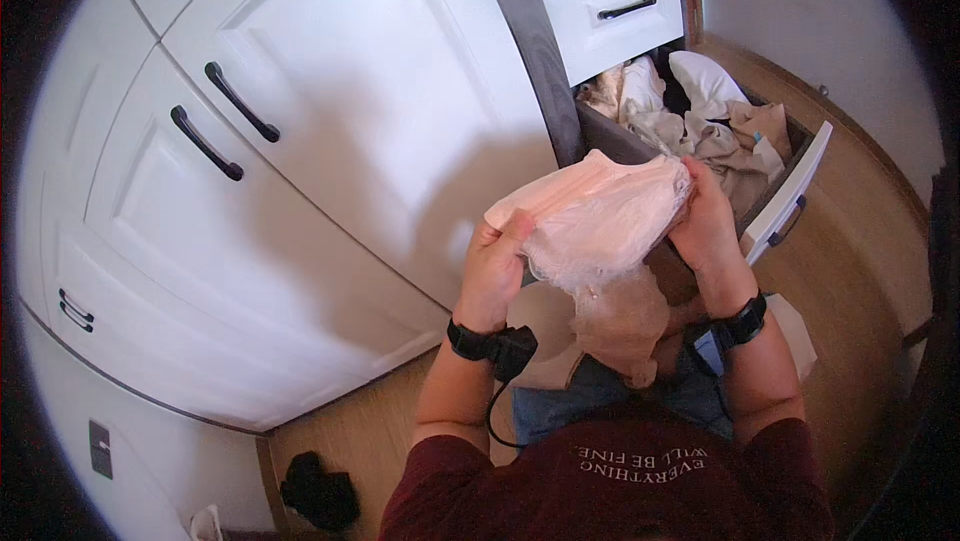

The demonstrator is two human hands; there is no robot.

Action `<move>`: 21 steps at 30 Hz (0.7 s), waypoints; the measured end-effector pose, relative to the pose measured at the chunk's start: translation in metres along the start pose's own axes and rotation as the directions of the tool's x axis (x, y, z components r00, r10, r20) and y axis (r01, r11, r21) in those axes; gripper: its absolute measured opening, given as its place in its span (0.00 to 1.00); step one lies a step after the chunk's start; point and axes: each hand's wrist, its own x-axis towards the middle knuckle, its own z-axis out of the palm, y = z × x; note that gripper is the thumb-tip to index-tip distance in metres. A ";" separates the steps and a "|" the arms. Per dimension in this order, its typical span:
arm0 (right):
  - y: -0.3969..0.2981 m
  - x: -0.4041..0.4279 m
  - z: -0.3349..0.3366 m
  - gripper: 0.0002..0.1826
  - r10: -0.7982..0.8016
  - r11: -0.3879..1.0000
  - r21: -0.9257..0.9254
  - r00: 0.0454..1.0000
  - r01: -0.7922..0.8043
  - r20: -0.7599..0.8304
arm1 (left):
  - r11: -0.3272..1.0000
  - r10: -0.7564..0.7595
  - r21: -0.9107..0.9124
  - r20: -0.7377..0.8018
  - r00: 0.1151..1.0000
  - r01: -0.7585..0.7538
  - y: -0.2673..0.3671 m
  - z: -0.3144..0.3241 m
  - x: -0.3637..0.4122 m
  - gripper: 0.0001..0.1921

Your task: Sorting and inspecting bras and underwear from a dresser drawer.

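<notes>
A pale pink garment with lace trim (pixel 600 211), seemingly underwear, is stretched between my two hands in front of me. My left hand (pixel 495 267) pinches its left end, thumb on top. Its right end is gripped by my right hand (pixel 701 222), whose fingers are partly hidden behind the fabric. Below it, a beige moulded-cup bra (pixel 622 323) lies over my lap, partly covered by the pink piece. More beige fabric (pixel 540 331) rests beside it on my jeans (pixel 551 410).
An open drawer (pixel 787 192) beyond my right hand holds crumpled white and beige clothes (pixel 712 128). A shut drawer (pixel 615 8) is above it. White wardrobe doors (pixel 360 90) with black handles rise on the left. A black item (pixel 319 492) lies on the wooden floor (pixel 390 406).
</notes>
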 end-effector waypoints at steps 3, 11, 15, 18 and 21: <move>0.002 0.002 -0.006 0.19 0.007 1.000 0.010 0.999 -0.007 -0.036 | 0.998 0.011 -0.066 0.032 0.999 -0.009 0.003 0.005 -0.001 0.16; 0.004 -0.003 -0.002 0.23 0.066 0.997 -0.033 0.992 -0.063 0.112 | 0.973 -0.077 -0.215 0.025 0.997 0.080 0.003 0.011 0.009 0.17; 0.013 -0.028 0.008 0.26 0.172 0.821 -0.568 0.930 0.048 0.326 | 0.974 -0.100 -0.209 -0.023 0.995 0.093 0.015 0.027 0.023 0.19; 0.021 -0.030 -0.002 0.22 0.305 0.776 -0.626 0.914 -0.076 0.267 | 0.951 -0.154 -0.275 -0.018 0.988 0.143 0.005 0.020 0.035 0.23; 0.020 -0.026 -0.006 0.15 0.377 0.688 -0.701 0.918 -0.187 0.125 | 0.917 -0.134 -0.383 -0.025 0.991 0.114 0.011 0.024 0.036 0.23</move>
